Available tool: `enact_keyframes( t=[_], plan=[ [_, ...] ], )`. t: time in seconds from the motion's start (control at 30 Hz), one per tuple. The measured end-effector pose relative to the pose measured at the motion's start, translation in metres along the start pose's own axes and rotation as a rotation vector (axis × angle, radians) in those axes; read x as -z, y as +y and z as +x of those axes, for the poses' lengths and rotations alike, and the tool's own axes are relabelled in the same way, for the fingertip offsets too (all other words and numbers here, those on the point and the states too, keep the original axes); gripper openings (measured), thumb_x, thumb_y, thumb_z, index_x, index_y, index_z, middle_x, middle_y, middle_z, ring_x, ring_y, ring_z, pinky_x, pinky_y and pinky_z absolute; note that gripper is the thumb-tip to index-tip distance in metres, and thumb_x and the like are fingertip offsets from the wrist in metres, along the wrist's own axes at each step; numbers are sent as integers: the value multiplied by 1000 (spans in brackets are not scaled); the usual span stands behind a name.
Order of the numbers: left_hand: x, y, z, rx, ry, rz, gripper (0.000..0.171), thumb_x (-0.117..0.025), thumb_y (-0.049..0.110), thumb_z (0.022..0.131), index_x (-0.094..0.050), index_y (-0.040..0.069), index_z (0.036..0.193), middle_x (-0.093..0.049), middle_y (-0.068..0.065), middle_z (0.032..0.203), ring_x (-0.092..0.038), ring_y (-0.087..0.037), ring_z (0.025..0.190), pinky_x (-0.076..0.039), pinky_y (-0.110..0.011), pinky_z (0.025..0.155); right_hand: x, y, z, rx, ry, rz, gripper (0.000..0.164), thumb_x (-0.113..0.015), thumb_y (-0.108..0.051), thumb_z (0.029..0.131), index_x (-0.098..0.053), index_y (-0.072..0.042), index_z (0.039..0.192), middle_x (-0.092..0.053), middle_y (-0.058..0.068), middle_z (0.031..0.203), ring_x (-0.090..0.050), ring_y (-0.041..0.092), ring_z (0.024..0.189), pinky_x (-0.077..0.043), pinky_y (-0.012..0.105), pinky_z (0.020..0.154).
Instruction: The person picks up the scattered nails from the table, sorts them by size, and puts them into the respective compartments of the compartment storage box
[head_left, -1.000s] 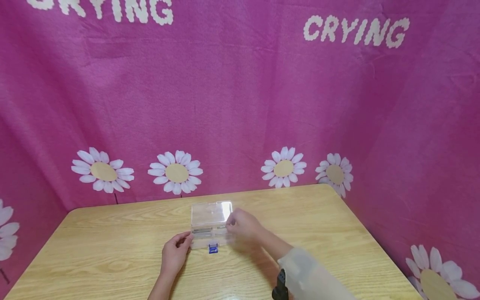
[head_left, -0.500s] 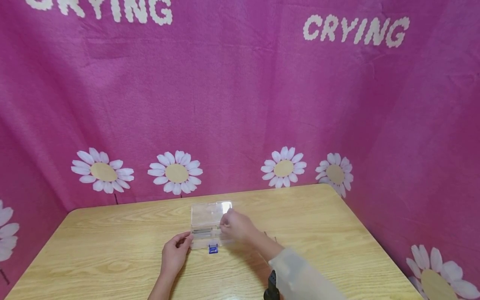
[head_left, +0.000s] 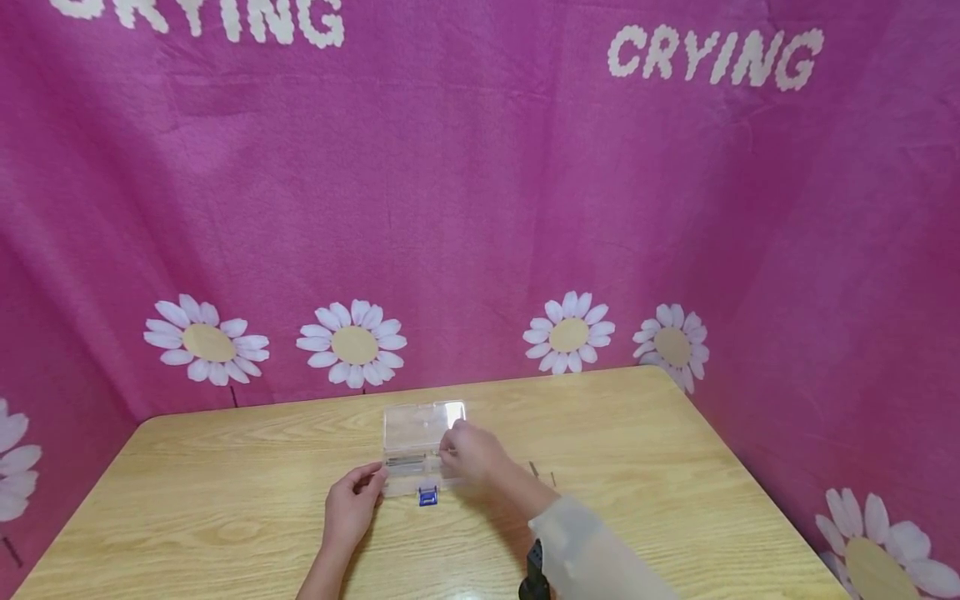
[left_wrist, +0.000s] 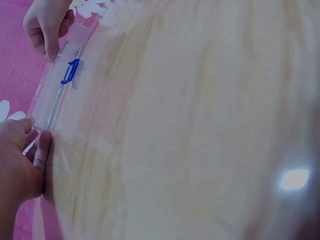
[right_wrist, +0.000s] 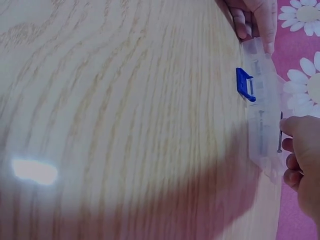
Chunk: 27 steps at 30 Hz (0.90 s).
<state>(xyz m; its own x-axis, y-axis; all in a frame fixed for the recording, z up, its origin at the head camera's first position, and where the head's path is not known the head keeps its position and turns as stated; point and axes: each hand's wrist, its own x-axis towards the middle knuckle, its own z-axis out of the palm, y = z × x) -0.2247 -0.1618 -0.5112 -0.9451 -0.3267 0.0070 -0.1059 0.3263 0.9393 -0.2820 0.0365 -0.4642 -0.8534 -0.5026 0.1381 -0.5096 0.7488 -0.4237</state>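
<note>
A clear plastic box [head_left: 401,485] with a blue latch [head_left: 427,497] lies on the table, its transparent lid [head_left: 412,427] raised at the back. Several thin metal nails [head_left: 405,460] lie in its left compartment. My left hand [head_left: 352,504] grips the box's left end between thumb and fingers, also visible in the left wrist view. Over the right half of the box, my right hand [head_left: 476,454] pinches a thin dark nail [right_wrist: 280,132], head downward in the right wrist view. That hand hides part of the right compartment in the head view.
Two small thin metal pieces, a darker one [head_left: 533,468] and a finer one [head_left: 553,479], lie on the wooden table [head_left: 637,500] right of the box, near the right forearm. A pink curtain [head_left: 465,208] with daisies hangs behind and beside the table.
My right hand has shifted a little left over the box, and its forearm has uncovered the two small metal pieces on the table. The left hand keeps its place.
</note>
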Motion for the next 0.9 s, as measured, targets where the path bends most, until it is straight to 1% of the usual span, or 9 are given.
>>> enact_keyframes(
  t=[0.13, 0.23, 0.3, 0.33, 0.43, 0.53, 0.6, 0.77, 0.9],
  plan=[
    [0, 0, 0, 1, -1, -1, 31, -62, 19, 90, -65, -1, 112, -67, -8, 85, -56, -5, 65, -48, -15, 58, -4, 3, 0, -9, 2, -20, 17, -58, -18, 89, -70, -9, 94, -53, -3, 86, -50, 7, 75, -49, 21, 71],
    [0, 0, 0, -3, -1, -2, 31, -62, 19, 90, -65, -2, 112, -67, -7, 84, -56, -4, 64, -48, -15, 57, -5, 6, -1, -11, 5, -7, 19, -57, -22, 91, -70, -11, 96, -54, -3, 89, -51, 7, 79, -49, 21, 72],
    [0, 1, 0, -2, 2, -4, 31, -62, 19, 89, -65, -2, 112, -67, -7, 84, -56, -4, 64, -48, -15, 57, -5, 8, -2, -20, 4, 19, 20, -56, -24, 92, -70, -11, 98, -56, -2, 93, -54, 10, 83, -50, 23, 76],
    [0, 1, 0, -3, 3, -4, 31, -62, 19, 89, -65, -2, 112, -67, -7, 84, -56, -4, 63, -48, -15, 57, -5, 9, -3, -23, 5, 32, 21, -55, -25, 92, -70, -11, 99, -58, -1, 96, -56, 12, 89, -51, 26, 80],
    [0, 2, -1, -1, 5, -5, 31, -63, 19, 89, -65, -2, 112, -67, -7, 83, -55, -3, 63, -48, -15, 57, -2, 10, -6, -42, -2, 97, 23, -54, -26, 93, -68, -9, 102, -59, 2, 101, -58, 17, 95, -51, 30, 85],
    [-1, 2, -1, -4, 3, -4, 31, -62, 19, 90, -65, -3, 112, -67, -7, 83, -55, -3, 63, -48, -15, 56, 3, 12, -9, -62, -5, 153, 25, -54, -26, 92, -68, -7, 103, -58, 4, 103, -57, 19, 96, -51, 32, 85],
    [-1, 2, 0, -1, 4, -2, 31, -63, 19, 89, -65, -2, 111, -66, -7, 83, -56, -4, 63, -48, -15, 56, 6, 13, -12, -79, -4, 181, 26, -54, -26, 92, -68, -7, 102, -57, 3, 103, -56, 17, 93, -51, 32, 84],
    [0, 2, 0, 0, -2, 6, 31, -62, 19, 90, -65, -2, 112, -66, -6, 83, -56, -5, 64, -48, -16, 56, 11, 19, -16, -70, 30, 160, 24, -55, -25, 91, -70, -8, 98, -58, 2, 103, -56, 17, 96, -50, 35, 87],
    [0, 1, 0, 0, -9, 8, 32, -61, 20, 90, -64, -2, 113, -66, -7, 84, -56, -6, 65, -48, -16, 57, 15, 22, -22, -48, 43, 152, 22, -56, -24, 90, -69, -8, 98, -58, 3, 100, -56, 17, 92, -50, 36, 83]
  ],
)
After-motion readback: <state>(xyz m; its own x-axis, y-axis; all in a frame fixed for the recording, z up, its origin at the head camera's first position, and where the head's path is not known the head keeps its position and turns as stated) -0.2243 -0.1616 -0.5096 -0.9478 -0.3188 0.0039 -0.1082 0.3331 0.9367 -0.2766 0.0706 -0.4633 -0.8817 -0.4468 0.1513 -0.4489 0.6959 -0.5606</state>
